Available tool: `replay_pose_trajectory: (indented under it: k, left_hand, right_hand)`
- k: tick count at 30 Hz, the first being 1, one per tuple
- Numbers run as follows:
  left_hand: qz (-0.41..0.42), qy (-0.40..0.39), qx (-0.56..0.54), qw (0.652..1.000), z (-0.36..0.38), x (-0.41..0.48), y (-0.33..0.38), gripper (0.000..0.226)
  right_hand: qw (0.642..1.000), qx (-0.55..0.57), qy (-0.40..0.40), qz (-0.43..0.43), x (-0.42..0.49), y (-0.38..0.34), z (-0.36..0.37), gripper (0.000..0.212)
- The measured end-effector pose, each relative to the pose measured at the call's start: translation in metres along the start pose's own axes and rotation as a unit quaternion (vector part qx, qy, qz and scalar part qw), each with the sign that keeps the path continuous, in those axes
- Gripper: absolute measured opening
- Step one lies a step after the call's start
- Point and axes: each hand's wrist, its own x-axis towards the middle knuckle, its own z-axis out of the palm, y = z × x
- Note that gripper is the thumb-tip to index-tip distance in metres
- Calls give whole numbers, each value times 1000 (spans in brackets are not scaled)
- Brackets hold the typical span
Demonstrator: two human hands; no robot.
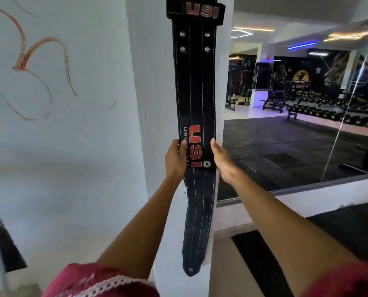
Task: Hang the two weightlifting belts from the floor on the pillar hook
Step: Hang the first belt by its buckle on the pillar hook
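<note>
White pillar (155, 103) fills centre frame, mirror (296, 114) at 3 o'clock. Black leather belt (195, 93) hangs flat down the pillar from 12 to 6 o'clock; a second black band (195, 9) with red lettering overlaps its top. Hook is out of view. Your left hand (175, 159) pinches the belt's left edge, fingers clamped. Your right hand (222, 161) touches the right edge, fingers together, not gripping.

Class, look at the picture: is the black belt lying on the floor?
No, the black belt hangs upright against the white pillar, with the left hand on one edge and the right hand at the other.
</note>
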Motion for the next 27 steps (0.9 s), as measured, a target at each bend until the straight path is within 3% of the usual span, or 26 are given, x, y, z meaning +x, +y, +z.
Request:
replay_pose_trajectory:
  k: [3, 7, 10, 13, 20, 27]
  left_hand:
    - [-30, -50, -49, 997, -9, -6, 1, 32]
    - [-85, -198, -94, 972, -15, -41, -5, 23]
    - [-106, -129, -156, 974, -10, -68, -15, 20]
    - [-123, -85, -148, 978, -10, -87, -15, 25]
    - [-223, -120, -53, 966, -13, -128, -42, 34]
    - [-218, -99, -56, 969, -9, -143, -84, 44]
  right_hand:
    - [1000, 10, 13, 5, -10, 3, 0, 58]
    - [999, 46, 1, 14, -21, 8, -5, 61]
    - [999, 19, -24, 12, -45, 19, -13, 51]
    - [997, -7, -53, 58, -73, 52, -22, 44]
    - [992, -37, -61, 103, -94, 131, -14, 45]
    - [985, 8, -84, 150, -88, 169, 1, 50]
